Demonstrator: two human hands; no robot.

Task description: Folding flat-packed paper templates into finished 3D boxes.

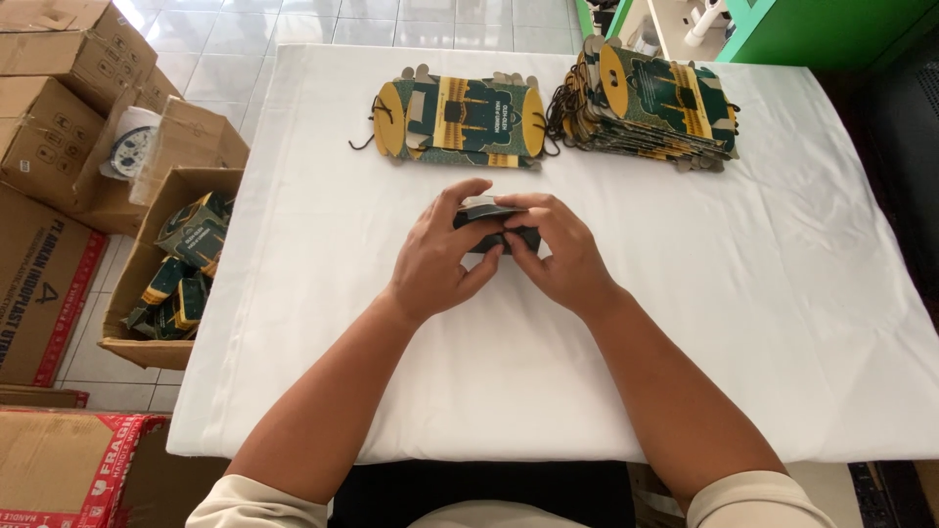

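white tablecloth (685, 293), green-gold cardboard cutouts (460, 122)

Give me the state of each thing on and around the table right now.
Small dark box: held between both hands, partly folded, just above the cloth.
Left hand: closed around the box.
Right hand: closed around the box.
Single flat box: lying unfolded on the white tablecloth.
Stack of flat boxes: piled, unfolded, slightly fanned.
Open carton: on the floor, holding folded boxes.
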